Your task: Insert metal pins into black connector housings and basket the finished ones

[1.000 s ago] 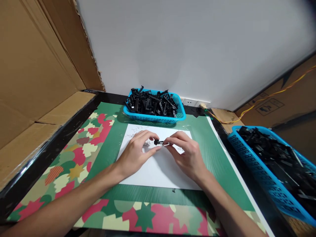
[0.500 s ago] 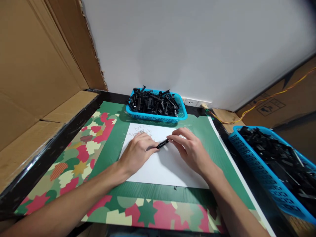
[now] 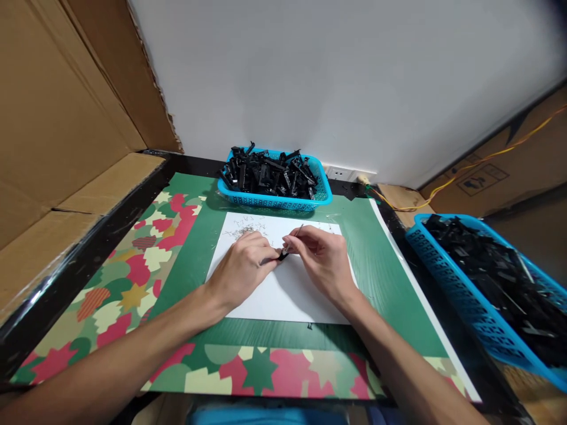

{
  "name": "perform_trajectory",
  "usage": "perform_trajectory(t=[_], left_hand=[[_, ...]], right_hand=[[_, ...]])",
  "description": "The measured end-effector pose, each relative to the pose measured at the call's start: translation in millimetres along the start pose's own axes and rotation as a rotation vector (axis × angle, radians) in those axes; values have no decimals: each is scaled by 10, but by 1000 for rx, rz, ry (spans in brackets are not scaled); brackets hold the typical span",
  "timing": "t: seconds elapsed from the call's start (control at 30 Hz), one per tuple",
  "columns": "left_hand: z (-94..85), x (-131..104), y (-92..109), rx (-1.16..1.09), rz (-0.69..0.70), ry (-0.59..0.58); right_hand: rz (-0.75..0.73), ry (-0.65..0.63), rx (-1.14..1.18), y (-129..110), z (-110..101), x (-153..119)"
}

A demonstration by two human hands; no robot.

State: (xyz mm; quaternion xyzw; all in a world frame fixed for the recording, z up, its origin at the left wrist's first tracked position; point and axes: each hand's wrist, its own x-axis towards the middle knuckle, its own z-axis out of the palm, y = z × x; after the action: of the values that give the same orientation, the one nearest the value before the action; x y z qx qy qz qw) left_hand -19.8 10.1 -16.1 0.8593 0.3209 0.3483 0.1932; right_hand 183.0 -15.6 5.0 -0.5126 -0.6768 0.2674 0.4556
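Observation:
Over a white sheet [image 3: 283, 295], my left hand [image 3: 245, 262] is closed on a small black plastic part [image 3: 282, 254], most of it hidden by the fingers. My right hand [image 3: 321, 254] meets it from the right, thumb and fingers pinched at the part's end. A thin, light, pin-like piece [image 3: 300, 229] sticks up from the right fingertips. Behind my left hand lies a scattered pile of tiny thin metal pieces [image 3: 246, 229] on the sheet.
A blue basket [image 3: 274, 202] heaped with black plastic parts stands behind the sheet. Another blue basket [image 3: 469, 301] of black parts is at the right. Cardboard [image 3: 106, 183] borders the left side. A yellow cable [image 3: 443, 188] runs from the wall socket. Small black bits [image 3: 310, 326] lie before the sheet.
My right hand has moved left and closer to my left hand, its fingers now more curled. Less of the black part shows, and a thin piece now shows at the right fingertips.

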Motion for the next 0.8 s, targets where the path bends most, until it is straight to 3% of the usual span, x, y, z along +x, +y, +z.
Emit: perform_trajectory(t=[0.3,0.8], left_hand=[[3,-4,-1,-20,-13,25],[5,-2,4,27,-36,34]], right_hand=[[-40,-30,-109,-43,-18,-4],[-215,70,-142,26,92,-112]])
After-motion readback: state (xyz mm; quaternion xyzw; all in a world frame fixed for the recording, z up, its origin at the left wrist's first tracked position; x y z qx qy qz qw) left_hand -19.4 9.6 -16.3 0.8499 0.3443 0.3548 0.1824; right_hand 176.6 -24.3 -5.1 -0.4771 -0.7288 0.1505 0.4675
